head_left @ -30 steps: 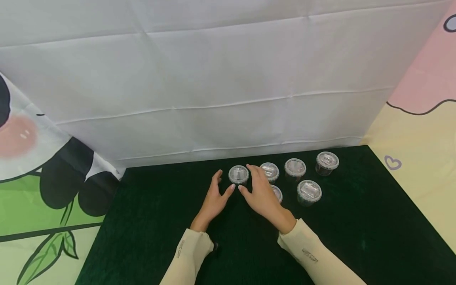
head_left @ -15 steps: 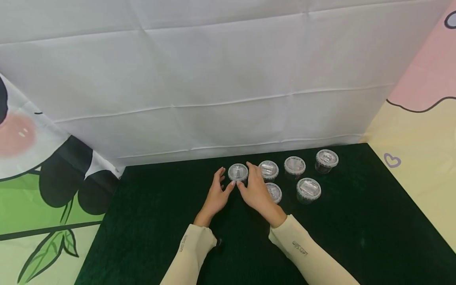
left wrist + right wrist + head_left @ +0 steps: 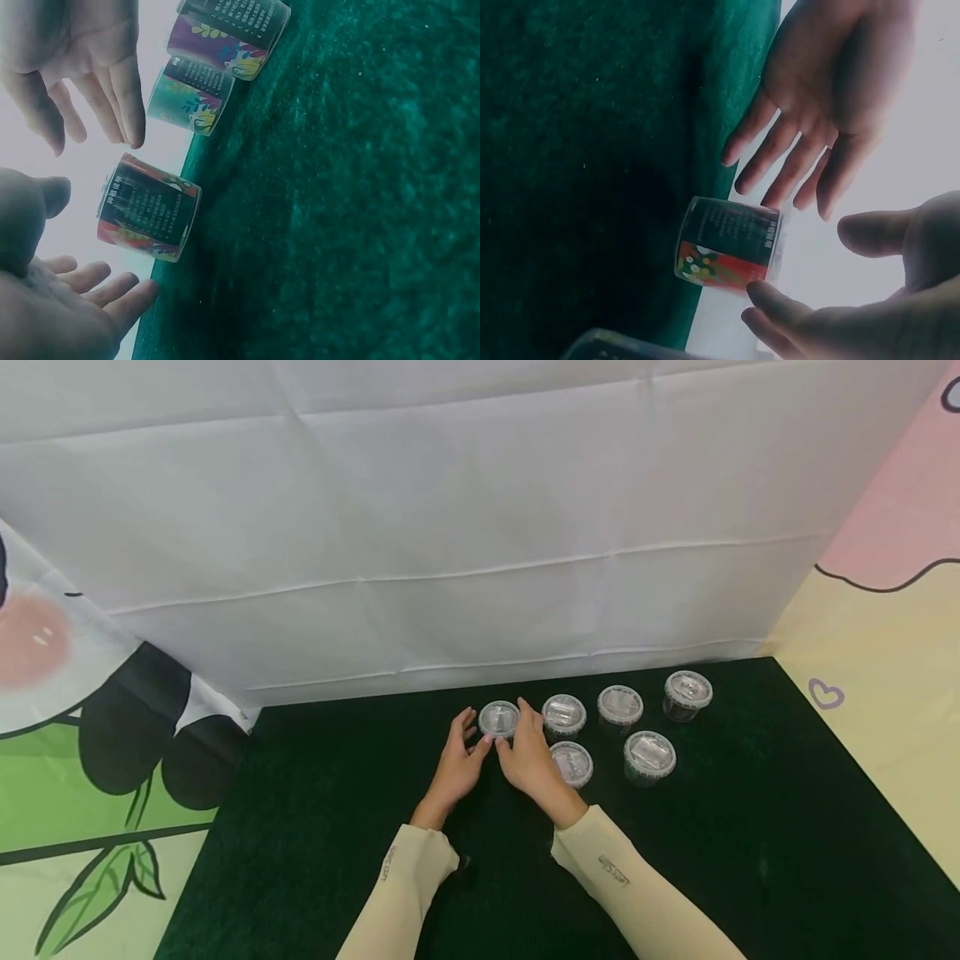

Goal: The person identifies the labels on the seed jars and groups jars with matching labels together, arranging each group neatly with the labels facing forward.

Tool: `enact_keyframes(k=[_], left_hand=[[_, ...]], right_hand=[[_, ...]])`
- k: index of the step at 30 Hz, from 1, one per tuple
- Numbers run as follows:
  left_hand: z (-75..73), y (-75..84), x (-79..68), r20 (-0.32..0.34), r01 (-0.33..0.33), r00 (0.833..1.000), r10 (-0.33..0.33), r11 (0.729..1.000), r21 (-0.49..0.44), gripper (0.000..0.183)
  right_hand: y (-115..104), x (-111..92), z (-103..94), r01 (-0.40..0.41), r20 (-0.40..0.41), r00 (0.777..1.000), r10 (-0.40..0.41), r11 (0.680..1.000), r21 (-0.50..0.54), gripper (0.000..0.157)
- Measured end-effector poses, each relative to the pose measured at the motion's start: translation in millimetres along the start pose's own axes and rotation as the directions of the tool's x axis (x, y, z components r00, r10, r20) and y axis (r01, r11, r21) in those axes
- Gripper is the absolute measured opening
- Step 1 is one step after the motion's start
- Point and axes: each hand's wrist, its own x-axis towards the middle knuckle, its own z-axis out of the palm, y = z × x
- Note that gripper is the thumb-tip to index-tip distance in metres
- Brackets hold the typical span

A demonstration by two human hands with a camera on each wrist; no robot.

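Observation:
A small round plastic tub [image 3: 498, 718] with a clear lid stands upright on the dark green cloth; its red and black printed label shows in the left wrist view on the red tub [image 3: 148, 210]. My left hand [image 3: 457, 768] is at its left side, fingers spread and fairly straight. On the other side is my right hand [image 3: 531, 760], thumb near the tub's front and fingers reaching along its right. In the right wrist view, right-hand fingertips [image 3: 761, 292] overlap the edge of the tub [image 3: 727, 244], while the left hand [image 3: 810, 97] faces it with fingers extended.
Several similar lidded tubs stand to the right, including a nearer tub [image 3: 572, 764], a back tub [image 3: 562, 716] and a far-right tub [image 3: 687, 693]. Behind the green table [image 3: 337, 827] hangs a white cloth [image 3: 450, 543]. Printed cartoon panels flank both sides.
My right hand has moved left, closer to the red tub, uncovering more of the tubs beside it. The left hand has shifted slightly inward. The tub stays in place on the table.

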Motion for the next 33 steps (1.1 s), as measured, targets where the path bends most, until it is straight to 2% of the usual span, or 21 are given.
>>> enact_keyframes(k=[9, 16, 22, 33], left_hand=[[2.0, 2.2, 5.6, 0.004, 0.009, 1.000, -0.009, 1.000, -0.020, 0.062], [4.2, 3.2, 9.3, 0.002, 0.046, 0.999, -0.046, 0.999, -0.028, 0.058], [5.4, 4.6, 9.9, -0.002, 0.054, 0.999, -0.054, 0.997, -0.047, 0.056], [5.7, -0.4, 7.1, -0.023, 0.040, 0.999, -0.041, 0.998, -0.052, 0.049]], right_hand=[[-1, 8, 5.1, -0.079, 0.022, 0.997, 0.079, 0.996, 0.031, 0.072], [2, 12, 11.0, -0.115, 0.014, 0.993, 0.115, 0.993, 0.038, 0.071], [4, 13, 13.5, -0.101, 0.011, 0.995, 0.100, 0.993, 0.064, 0.069], [11, 11, 20.4, -0.059, -0.052, 0.997, 0.062, 0.996, 0.067, 0.060]])
